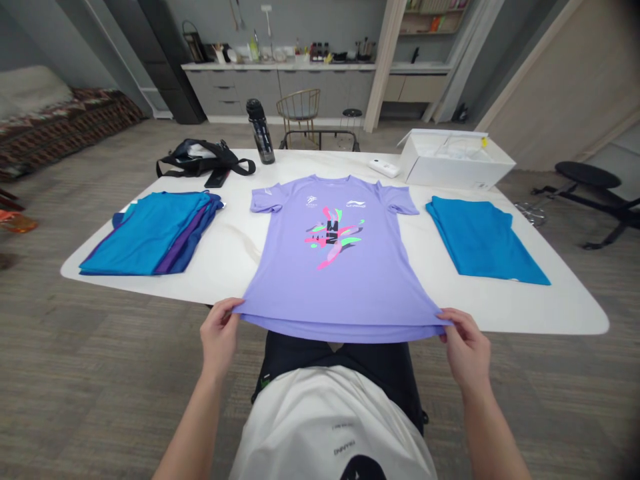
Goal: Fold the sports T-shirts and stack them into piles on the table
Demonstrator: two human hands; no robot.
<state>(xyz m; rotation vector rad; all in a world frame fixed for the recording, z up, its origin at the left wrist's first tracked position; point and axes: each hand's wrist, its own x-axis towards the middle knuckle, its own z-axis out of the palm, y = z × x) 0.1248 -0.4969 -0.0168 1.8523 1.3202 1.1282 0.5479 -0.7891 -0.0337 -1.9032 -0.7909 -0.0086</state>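
Observation:
A lavender T-shirt with a bright multicoloured print lies spread out flat, front side up, its collar toward the far side. Its hem hangs a little over the near table edge, with the front and back layers slightly offset. My left hand pinches the hem's left corner between thumb and fingers. At the right corner, my right hand grips the hem the same way. The hem is stretched fairly straight between both hands.
The white table carries folded blue and purple shirts on the left and a folded blue shirt on the right. Farther back are a black bag, a dark bottle, a small white device and a white box.

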